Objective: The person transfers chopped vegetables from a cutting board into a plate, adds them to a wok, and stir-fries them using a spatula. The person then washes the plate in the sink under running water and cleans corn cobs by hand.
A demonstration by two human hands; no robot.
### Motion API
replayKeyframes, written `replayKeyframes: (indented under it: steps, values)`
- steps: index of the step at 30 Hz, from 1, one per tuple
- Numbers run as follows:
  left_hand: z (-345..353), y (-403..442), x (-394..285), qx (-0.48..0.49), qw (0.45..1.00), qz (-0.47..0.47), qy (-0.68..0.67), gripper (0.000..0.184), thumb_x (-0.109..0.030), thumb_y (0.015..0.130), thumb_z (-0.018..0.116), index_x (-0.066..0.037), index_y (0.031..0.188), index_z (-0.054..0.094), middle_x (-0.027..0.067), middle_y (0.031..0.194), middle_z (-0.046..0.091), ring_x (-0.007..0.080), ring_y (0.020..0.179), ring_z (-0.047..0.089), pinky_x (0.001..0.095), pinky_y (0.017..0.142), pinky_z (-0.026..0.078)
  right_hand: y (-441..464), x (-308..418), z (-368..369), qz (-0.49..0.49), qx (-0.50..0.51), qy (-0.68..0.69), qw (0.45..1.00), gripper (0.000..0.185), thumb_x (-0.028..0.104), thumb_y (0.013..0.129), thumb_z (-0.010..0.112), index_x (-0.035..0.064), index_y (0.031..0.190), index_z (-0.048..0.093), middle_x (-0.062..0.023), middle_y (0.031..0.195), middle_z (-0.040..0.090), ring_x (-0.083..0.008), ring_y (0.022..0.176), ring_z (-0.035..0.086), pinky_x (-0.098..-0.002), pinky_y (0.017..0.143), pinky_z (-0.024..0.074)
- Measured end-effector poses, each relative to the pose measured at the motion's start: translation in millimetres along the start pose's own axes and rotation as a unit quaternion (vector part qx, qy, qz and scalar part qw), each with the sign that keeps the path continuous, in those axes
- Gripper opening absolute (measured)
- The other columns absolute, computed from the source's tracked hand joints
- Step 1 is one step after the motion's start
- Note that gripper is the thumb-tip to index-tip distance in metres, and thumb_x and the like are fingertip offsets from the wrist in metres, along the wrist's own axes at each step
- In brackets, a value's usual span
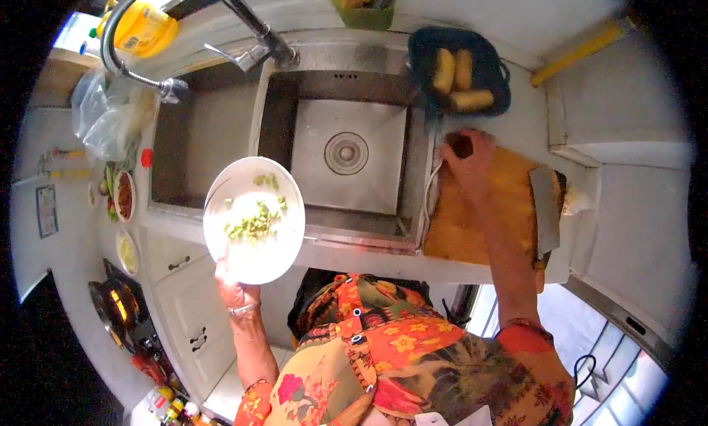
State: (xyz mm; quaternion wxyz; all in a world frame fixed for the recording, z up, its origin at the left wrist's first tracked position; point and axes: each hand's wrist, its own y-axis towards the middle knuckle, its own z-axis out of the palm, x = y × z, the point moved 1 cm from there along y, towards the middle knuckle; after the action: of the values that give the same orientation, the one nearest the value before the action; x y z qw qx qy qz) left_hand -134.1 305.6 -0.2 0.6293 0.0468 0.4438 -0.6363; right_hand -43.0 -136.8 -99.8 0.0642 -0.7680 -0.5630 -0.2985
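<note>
My left hand [237, 287] grips the near rim of a white plate [221, 194], held over the sink's edge. Chopped green pieces [254, 223], perhaps scallion, lie scattered on it. On the right, my right hand [478, 159] is at the far left corner of a wooden cutting board [472, 223], its fingers curled around a small dark reddish-brown thing [462, 146] whose kind I cannot make out. A cleaver [544, 212] lies along the board's right side. Just beyond that hand stands a dark basket [490, 65] with several pale brown, elongated pieces [463, 71] in it.
A steel sink [317, 186] with a faucet [276, 50] lies ahead. At the left are a yellow jug [144, 32], plastic bags [107, 116], a dish of reddish food [124, 196] and a dish of pale food [127, 250]. A green container [363, 6] stands at the back.
</note>
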Motion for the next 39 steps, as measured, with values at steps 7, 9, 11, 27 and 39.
replayKeyframes:
  steps: [7,9,11,27,39]
  values:
    - [2,-4,3,-0.012,0.998,0.049,0.040,0.035,-0.018,0.091,0.048,0.001,0.119,0.048,0.0119,0.108,0.059,0.0223,0.096,0.059,0.0369,0.088,0.048,19,4,1,-0.085,-0.026,-0.020,0.996,0.049,0.038,0.070,0.070,0.0057,0.104,0.056,-0.0195,0.107,0.055,-0.0383,0.103,0.046,-0.0488,0.090,0.0373]
    - [-2,-5,5,-0.002,0.999,0.041,0.008,0.036,-0.017,0.092,0.042,0.000,0.123,0.044,0.0131,0.118,0.055,0.0252,0.105,0.055,0.0413,0.095,0.043,15,26,-11,-0.136,-0.052,-0.038,0.989,0.042,0.033,0.073,0.068,0.0050,0.103,0.057,-0.0173,0.104,0.056,-0.0373,0.100,0.048,-0.0488,0.090,0.0359]
    - [2,-7,8,-0.030,0.998,0.056,0.014,0.036,-0.018,0.091,0.046,0.000,0.122,0.046,0.0121,0.114,0.057,0.0238,0.102,0.057,0.0399,0.091,0.045,14,34,-6,-0.189,-0.024,-0.024,0.981,0.037,0.029,0.075,0.067,0.0048,0.101,0.058,-0.0157,0.102,0.057,-0.0358,0.097,0.050,-0.0472,0.089,0.0375]
    - [-33,-3,21,-0.124,0.982,0.121,0.077,0.033,-0.023,0.088,0.052,0.000,0.112,0.052,0.0092,0.100,0.060,0.0213,0.093,0.058,0.0372,0.085,0.048,0,24,173,-0.125,0.409,-0.045,0.903,0.036,0.022,0.080,0.060,-0.0024,0.106,0.054,-0.0218,0.100,0.057,-0.0362,0.090,0.057,-0.0439,0.079,0.0450]
    - [-23,-3,19,-0.152,0.983,0.087,0.053,0.041,-0.019,0.086,0.055,-0.001,0.121,0.046,0.0106,0.110,0.057,0.0224,0.099,0.057,0.0375,0.086,0.048,-7,4,144,0.080,0.580,0.131,0.800,0.034,0.016,0.084,0.054,-0.0023,0.112,0.055,-0.0162,0.105,0.061,-0.0240,0.094,0.059,-0.0390,0.080,0.0478]
